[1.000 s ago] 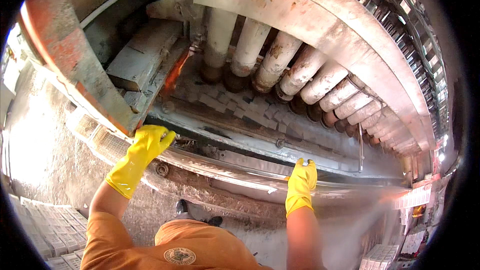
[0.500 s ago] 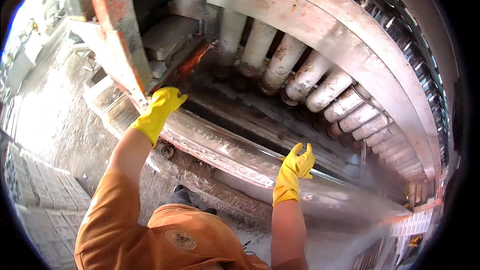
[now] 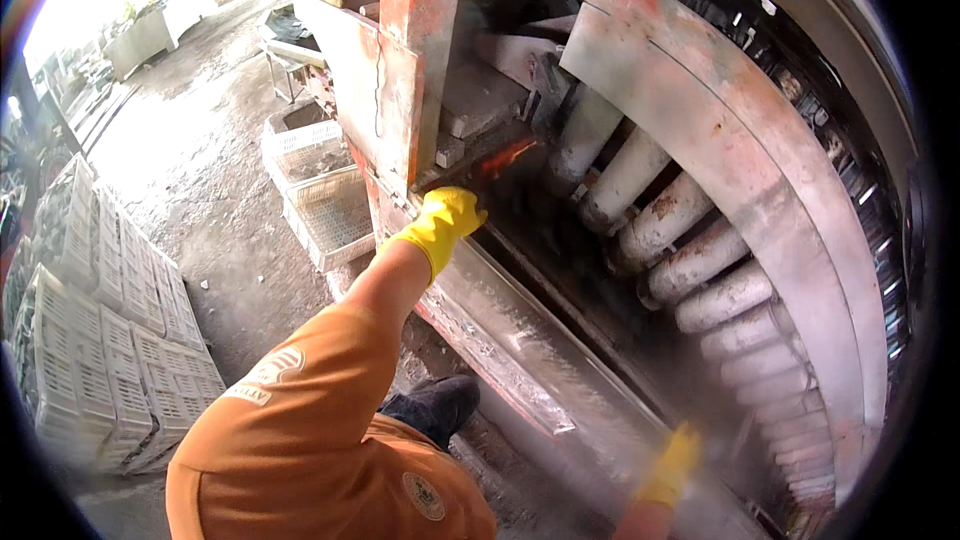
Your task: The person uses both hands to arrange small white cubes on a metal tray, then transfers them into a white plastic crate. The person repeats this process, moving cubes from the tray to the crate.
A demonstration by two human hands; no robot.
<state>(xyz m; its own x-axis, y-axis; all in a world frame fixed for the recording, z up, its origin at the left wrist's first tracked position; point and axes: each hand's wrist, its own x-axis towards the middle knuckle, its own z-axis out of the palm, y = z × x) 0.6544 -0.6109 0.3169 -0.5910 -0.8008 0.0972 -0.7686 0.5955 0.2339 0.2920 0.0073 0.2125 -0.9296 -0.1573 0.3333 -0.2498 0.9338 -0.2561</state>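
Note:
Both my hands wear yellow rubber gloves. My left hand (image 3: 440,225) is at the near end of the long metal ledge (image 3: 520,312) of a large machine, close to the red upright post (image 3: 412,60). Its fingers are curled; what they hold, if anything, is hidden. Farther along the ledge, to the right, my right hand (image 3: 670,468) is smeared by motion and its fingers cannot be made out. Beyond the ledge runs a dark trough (image 3: 560,285), with a row of thick pale cylinders (image 3: 685,265) standing over it. An orange glow (image 3: 507,157) shows at its left end.
A curved, rust-stained metal beam (image 3: 740,155) spans above the cylinders. White plastic crates (image 3: 100,360) are stacked at the left, and more crates (image 3: 325,210) stand beside the machine on the dusty floor (image 3: 225,100). Haze hangs over the lower right.
The view has swung left, so the machine and my left hand sit farther right. My right hand, fingers apart before, is now blurred and lower right. My left hand stays by the post.

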